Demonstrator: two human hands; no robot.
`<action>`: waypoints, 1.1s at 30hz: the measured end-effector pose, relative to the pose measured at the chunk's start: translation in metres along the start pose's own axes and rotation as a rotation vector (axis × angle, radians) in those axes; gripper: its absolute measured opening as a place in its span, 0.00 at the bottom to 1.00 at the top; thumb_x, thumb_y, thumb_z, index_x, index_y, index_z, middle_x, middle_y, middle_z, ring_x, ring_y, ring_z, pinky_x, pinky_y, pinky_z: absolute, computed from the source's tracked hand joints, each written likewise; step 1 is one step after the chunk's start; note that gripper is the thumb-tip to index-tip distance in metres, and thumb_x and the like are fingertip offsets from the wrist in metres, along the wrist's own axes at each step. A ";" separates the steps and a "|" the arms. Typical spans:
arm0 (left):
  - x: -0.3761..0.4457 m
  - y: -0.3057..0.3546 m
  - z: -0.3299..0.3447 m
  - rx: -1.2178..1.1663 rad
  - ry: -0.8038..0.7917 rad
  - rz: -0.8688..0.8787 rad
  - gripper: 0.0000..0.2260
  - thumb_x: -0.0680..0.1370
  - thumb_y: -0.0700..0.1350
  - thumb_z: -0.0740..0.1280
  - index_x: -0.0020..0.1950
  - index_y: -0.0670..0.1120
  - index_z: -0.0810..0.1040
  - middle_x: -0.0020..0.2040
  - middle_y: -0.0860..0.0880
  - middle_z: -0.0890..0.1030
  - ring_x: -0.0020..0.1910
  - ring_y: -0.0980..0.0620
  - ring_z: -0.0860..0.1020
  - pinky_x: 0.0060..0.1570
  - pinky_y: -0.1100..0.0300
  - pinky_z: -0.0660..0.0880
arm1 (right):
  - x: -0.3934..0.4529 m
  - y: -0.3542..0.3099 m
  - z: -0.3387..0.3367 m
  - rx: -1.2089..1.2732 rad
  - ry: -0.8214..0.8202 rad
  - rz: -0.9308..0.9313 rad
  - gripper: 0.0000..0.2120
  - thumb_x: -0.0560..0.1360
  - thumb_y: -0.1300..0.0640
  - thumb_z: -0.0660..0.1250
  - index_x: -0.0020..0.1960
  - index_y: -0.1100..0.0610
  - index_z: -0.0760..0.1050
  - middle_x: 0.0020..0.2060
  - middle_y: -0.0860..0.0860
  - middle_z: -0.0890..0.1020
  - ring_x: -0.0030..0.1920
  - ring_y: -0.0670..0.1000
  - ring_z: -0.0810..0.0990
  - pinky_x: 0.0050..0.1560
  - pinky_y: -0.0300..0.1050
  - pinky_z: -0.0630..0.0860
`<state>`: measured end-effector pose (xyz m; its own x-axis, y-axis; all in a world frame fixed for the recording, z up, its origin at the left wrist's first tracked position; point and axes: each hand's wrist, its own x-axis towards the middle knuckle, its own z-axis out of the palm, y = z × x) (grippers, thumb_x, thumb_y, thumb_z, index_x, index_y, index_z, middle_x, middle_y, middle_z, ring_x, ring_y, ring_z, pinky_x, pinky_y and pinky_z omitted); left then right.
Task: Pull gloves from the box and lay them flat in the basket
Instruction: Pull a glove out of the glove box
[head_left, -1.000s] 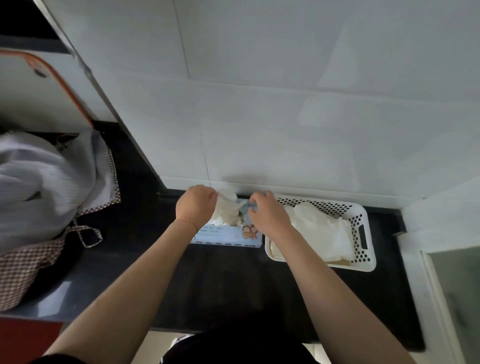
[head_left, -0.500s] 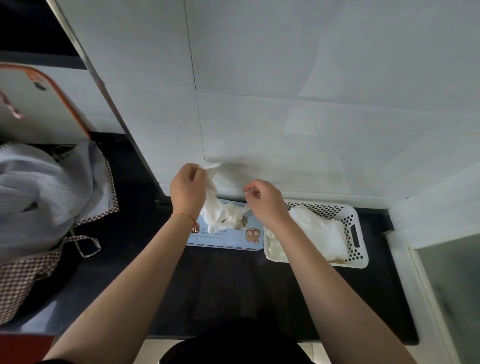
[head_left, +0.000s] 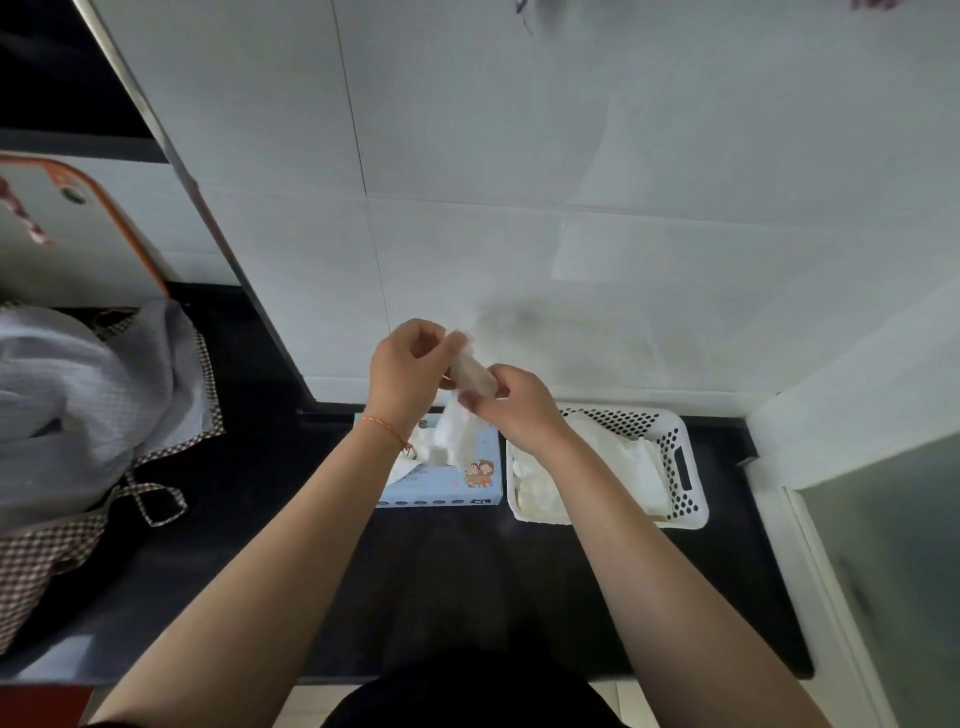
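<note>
Both hands hold one glove above the glove box, before it goes to the basket.

The left hand and right hand each pinch the thin white glove; spreading it taut before lowering should help it land flat. The box, at the counter's back edge, has more gloves bunched at its opening; the white perforated basket just beside it holds laid gloves.

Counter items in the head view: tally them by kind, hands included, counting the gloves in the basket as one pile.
Hands: 2, left hand and right hand
Held glove: 1
Glove box: 1
White basket: 1
Glove pile: 1
Checked cloth: 1
Total: 7
</note>
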<state>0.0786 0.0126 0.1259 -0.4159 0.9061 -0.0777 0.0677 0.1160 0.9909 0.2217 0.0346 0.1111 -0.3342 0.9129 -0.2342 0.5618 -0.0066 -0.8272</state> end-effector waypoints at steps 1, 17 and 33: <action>0.001 -0.001 0.000 -0.014 0.030 -0.014 0.09 0.78 0.44 0.70 0.45 0.38 0.76 0.41 0.38 0.82 0.37 0.45 0.82 0.39 0.50 0.83 | -0.001 0.002 -0.003 0.006 -0.005 0.010 0.12 0.74 0.52 0.70 0.49 0.60 0.75 0.39 0.51 0.76 0.38 0.51 0.73 0.36 0.45 0.68; 0.009 -0.058 -0.008 0.438 -0.168 -0.449 0.08 0.79 0.42 0.63 0.50 0.39 0.79 0.43 0.41 0.82 0.33 0.47 0.78 0.36 0.57 0.76 | -0.011 0.023 -0.058 0.372 0.167 0.135 0.09 0.74 0.65 0.66 0.49 0.54 0.79 0.44 0.51 0.82 0.41 0.48 0.80 0.36 0.37 0.76; -0.012 -0.006 0.028 0.139 -0.511 -0.063 0.12 0.75 0.47 0.66 0.41 0.38 0.79 0.36 0.46 0.74 0.38 0.50 0.72 0.45 0.52 0.70 | -0.024 0.008 -0.081 0.354 -0.068 0.027 0.15 0.71 0.55 0.77 0.52 0.60 0.76 0.33 0.49 0.78 0.33 0.49 0.75 0.36 0.41 0.74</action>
<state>0.1087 0.0120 0.1181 0.0694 0.9742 -0.2149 0.1911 0.1984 0.9613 0.2961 0.0456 0.1515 -0.3796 0.8811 -0.2820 0.2786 -0.1818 -0.9430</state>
